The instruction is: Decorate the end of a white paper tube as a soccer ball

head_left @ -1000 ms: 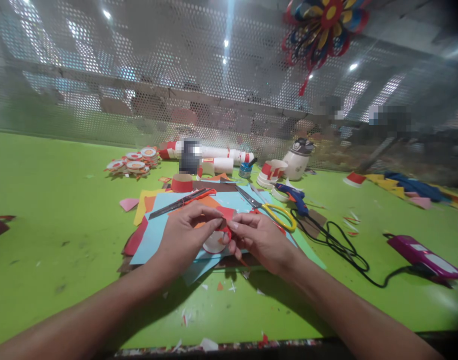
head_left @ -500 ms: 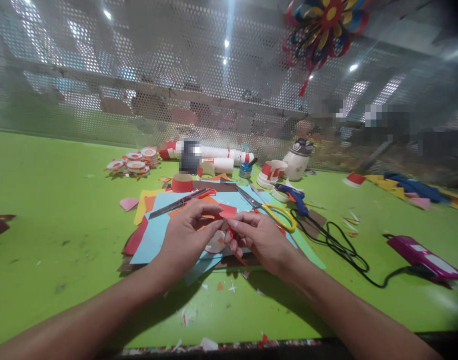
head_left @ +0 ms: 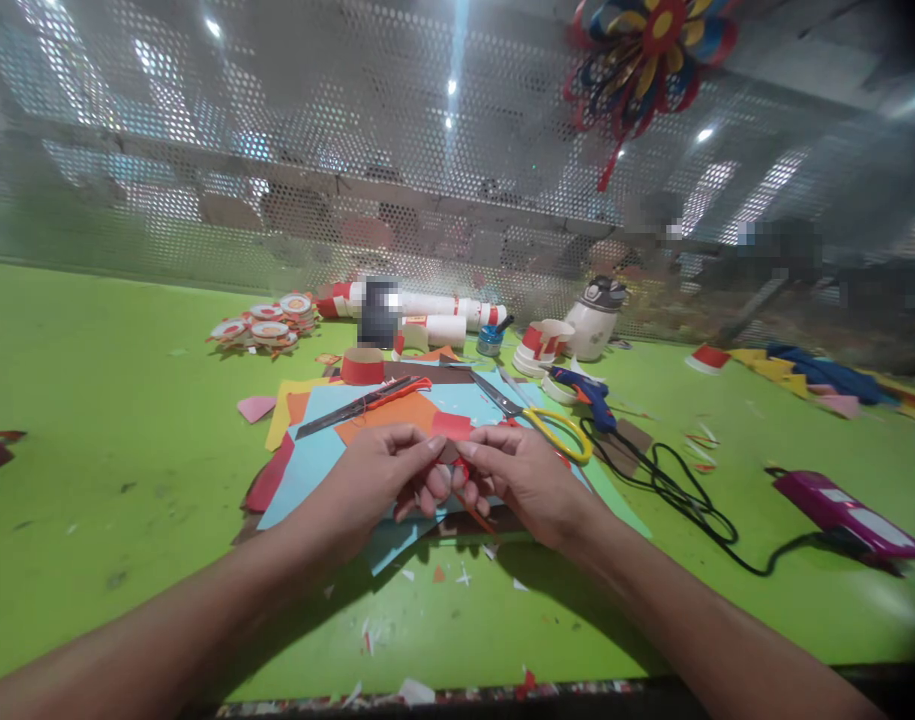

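Toward the front edge of the counter (head_left: 112, 450), above blue paper (head_left: 307, 470), the left hand (head_left: 376, 472) and right hand (head_left: 522, 475) pinch one brown piece (head_left: 449, 454) between them, each grip closed on it. Behind lie one pair of scissors (head_left: 511, 405) and one glue gun (head_left: 587, 394); toward the back edge, one bottle (head_left: 490, 342); toward the right, one purple box (head_left: 847, 510), its label too small to read

I see brn scrap (head_left: 449, 454), red paper (head_left: 451, 426), lt-blue sheet (head_left: 318, 465), yel-handled scissors (head_left: 532, 414), dk-blue glue gun (head_left: 595, 396), magenta box (head_left: 824, 498), grn surface (head_left: 127, 420).
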{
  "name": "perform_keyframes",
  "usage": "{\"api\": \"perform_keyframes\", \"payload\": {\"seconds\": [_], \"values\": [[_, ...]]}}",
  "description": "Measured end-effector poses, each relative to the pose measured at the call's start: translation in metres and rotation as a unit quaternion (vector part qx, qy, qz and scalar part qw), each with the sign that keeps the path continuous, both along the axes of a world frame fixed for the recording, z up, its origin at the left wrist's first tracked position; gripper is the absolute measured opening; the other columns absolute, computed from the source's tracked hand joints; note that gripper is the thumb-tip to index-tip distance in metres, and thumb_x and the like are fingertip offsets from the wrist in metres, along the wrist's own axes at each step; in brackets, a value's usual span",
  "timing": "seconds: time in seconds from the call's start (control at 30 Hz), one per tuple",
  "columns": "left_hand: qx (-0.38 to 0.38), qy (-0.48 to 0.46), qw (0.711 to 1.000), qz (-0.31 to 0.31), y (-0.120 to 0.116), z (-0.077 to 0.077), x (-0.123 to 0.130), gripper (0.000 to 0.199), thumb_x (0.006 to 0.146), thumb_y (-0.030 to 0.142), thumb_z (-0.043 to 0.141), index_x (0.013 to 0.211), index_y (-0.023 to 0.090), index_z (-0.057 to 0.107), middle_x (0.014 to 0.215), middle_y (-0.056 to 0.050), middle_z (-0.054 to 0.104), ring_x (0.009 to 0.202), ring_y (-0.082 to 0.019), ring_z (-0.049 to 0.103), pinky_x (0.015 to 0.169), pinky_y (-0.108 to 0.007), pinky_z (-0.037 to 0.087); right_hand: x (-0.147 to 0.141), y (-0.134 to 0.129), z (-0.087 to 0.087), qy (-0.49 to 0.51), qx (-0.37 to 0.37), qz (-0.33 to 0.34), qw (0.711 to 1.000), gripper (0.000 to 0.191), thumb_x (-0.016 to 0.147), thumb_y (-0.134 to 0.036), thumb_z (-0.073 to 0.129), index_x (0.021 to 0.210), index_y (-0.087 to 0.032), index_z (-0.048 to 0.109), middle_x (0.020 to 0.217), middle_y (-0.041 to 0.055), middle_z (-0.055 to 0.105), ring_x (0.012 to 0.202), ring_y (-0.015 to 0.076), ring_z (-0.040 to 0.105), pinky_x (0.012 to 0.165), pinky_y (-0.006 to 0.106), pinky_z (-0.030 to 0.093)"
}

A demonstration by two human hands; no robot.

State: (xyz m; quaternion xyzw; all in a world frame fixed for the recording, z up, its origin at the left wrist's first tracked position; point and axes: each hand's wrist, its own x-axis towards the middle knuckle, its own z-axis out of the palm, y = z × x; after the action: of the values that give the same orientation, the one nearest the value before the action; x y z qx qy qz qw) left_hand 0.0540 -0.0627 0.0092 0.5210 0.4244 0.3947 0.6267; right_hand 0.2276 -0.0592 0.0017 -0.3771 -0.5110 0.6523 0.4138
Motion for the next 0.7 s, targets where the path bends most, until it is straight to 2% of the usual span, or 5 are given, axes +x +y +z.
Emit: {"api": "perform_keyframes", "payload": {"seconds": [0.33,0.5,0.7], "values": [[0.007,-0.019,1.000,0.009,0.0001,-0.0025,0.0019,0.030,0.077,0.038,0.071,0.064,0.015,0.056,0.056,-0.001,0.065,0.042,-0.009,0.055,0.035,-0.016,0.035,-0.0026,-0.0013,0.0012,0.005,-0.012,-0.012,1.000,0.033,0.074,-0.044,0.076,0.068,-0.014,0.063,0.058,0.0002,0.066,0.043,0.0076,0.056,0.040,0.019,0.044],[0.013,-0.029,0.999,0.005,-0.0009,-0.0045,0.0032,0.031,0.080,0.040,0.068,0.066,0.015,0.055,0.056,-0.001,0.063,0.042,-0.008,0.053,0.036,-0.016,0.034,-0.0026,-0.0045,0.0035,0.001,-0.019,-0.011,1.000,0.030,0.071,-0.038,0.081,0.075,-0.013,0.064,0.062,-0.0001,0.067,0.048,0.0073,0.058,0.043,0.017,0.044],[0.023,-0.015,1.000,0.000,-0.0036,-0.0064,0.0042,0.028,0.083,0.040,0.063,0.070,0.016,0.055,0.059,0.000,0.064,0.045,-0.009,0.053,0.040,-0.018,0.036,-0.0022,-0.0057,0.0026,-0.007,-0.030,-0.031,0.999,0.033,0.069,-0.040,0.082,0.071,-0.015,0.062,0.059,-0.0011,0.066,0.046,0.0074,0.055,0.040,0.017,0.040]]}}
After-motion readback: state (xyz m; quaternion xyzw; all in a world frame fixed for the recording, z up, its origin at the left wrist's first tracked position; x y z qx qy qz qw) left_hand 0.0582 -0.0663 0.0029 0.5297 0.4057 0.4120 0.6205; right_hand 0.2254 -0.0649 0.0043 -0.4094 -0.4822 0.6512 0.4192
